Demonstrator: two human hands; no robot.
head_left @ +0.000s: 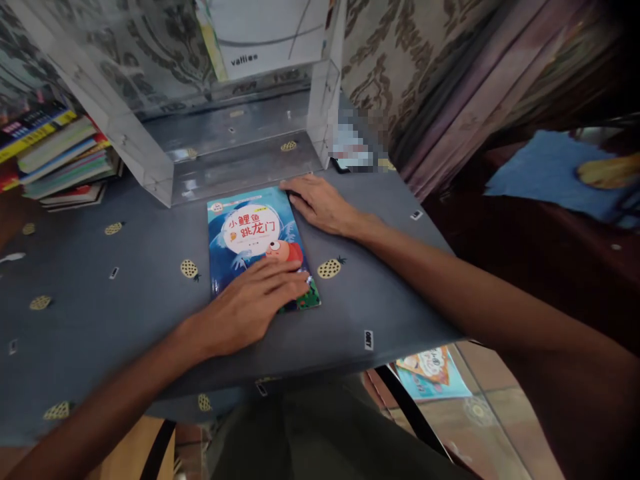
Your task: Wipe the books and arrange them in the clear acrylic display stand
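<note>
A blue children's book with red Chinese lettering and a red cartoon fish lies closed on the table, cover up. My left hand rests flat across the lower part of its cover, fingers stretched out and hiding some of the picture. At the book's upper right corner is my right hand, its fingers extended and the fingertips touching the corner. Neither hand grips the book.
A clear acrylic shelf stands behind the book, with a white book on its upper level. Stacked books sit at the left. A phone-like device lies right of the shelf. Below the table edge is another book.
</note>
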